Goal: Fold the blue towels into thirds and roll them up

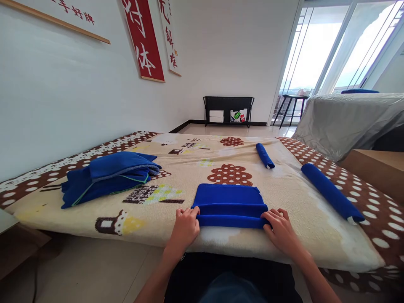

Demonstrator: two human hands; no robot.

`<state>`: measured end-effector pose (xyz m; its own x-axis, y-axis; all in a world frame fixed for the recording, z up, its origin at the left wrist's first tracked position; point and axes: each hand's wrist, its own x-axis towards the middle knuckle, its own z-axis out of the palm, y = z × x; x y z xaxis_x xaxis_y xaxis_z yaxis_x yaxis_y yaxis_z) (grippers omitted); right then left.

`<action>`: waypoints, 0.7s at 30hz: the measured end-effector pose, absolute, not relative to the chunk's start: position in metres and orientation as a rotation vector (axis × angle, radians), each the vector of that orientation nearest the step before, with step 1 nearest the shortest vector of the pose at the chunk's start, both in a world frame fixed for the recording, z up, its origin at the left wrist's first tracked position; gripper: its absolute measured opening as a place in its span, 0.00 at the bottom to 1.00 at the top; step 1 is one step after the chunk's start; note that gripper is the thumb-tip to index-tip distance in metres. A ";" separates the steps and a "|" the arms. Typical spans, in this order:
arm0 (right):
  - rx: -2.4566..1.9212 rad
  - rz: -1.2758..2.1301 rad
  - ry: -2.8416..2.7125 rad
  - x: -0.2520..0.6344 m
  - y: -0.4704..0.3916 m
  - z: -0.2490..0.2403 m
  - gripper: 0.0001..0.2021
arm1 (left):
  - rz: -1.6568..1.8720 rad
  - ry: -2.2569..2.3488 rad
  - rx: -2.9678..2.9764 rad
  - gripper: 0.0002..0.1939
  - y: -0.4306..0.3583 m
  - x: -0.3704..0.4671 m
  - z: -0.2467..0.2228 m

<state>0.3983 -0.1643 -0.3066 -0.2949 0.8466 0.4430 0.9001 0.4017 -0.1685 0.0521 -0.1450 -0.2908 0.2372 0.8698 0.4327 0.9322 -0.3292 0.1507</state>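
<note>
A blue cloth (229, 195) lies flat near the front edge of the bed, its near part folded over in narrow layers. My left hand (187, 223) grips the left end of the folded part, fingers closed on it. At the right end, my right hand (277, 225) pinches the same fold between thumb and fingers. Two blue rolls lie to the right: a short roll (264, 155) farther back and a longer roll (331, 192) nearer. On the left sits a loose pile of blue cloths (110, 174), some with green edging.
The bed (189, 170) has a cream, patterned blanket with brown dotted borders. A wall stands along the left. Beyond the bed are a black rack (229, 103) and a stool (292, 97). Covered furniture (356, 111) and a cardboard box (375, 168) are at right.
</note>
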 end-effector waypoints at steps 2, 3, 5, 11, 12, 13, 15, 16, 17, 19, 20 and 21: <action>-1.550 -0.223 -2.168 0.386 -0.162 -0.305 0.12 | -0.676 -1.760 -2.284 0.15 -0.145 0.061 -0.287; -1.559 -0.261 -2.154 0.378 -0.161 -0.305 0.13 | -0.693 -1.752 -2.258 0.16 -0.145 0.068 -0.286; -1.490 -0.304 -2.167 0.357 -0.159 -0.305 0.17 | -0.742 -1.652 -2.318 0.18 -0.148 0.087 -0.286; -1.177 -0.225 -2.290 0.315 -0.157 -0.311 0.23 | -0.784 -1.258 -2.739 0.20 -0.151 0.130 -0.298; -1.191 -0.224 -2.291 0.316 -0.156 -0.312 0.22 | -0.784 -1.274 -2.737 0.20 -0.150 0.129 -0.299; -1.219 -0.229 -2.290 0.320 -0.155 -0.314 0.21 | -0.780 -1.299 -2.725 0.20 -0.149 0.125 -0.300; -1.299 -0.261 -2.263 0.335 -0.154 -0.318 0.20 | -0.759 -1.349 -2.681 0.20 -0.147 0.111 -0.301; -1.345 -0.284 -2.235 0.344 -0.154 -0.320 0.20 | -0.750 -1.375 -2.646 0.20 -0.146 0.102 -0.301; -1.387 -0.305 -2.204 0.354 -0.154 -0.322 0.20 | -0.743 -1.399 -2.610 0.20 -0.146 0.093 -0.302; -1.450 -0.344 -2.146 0.372 -0.155 -0.327 0.19 | -0.734 -1.445 -2.541 0.19 -0.146 0.074 -0.304; -1.470 -0.361 -2.128 0.380 -0.156 -0.330 0.19 | -0.728 -1.469 -2.512 0.19 -0.146 0.066 -0.305; -1.484 -0.375 -2.116 0.385 -0.156 -0.331 0.19 | -0.723 -1.495 -2.482 0.19 -0.147 0.059 -0.307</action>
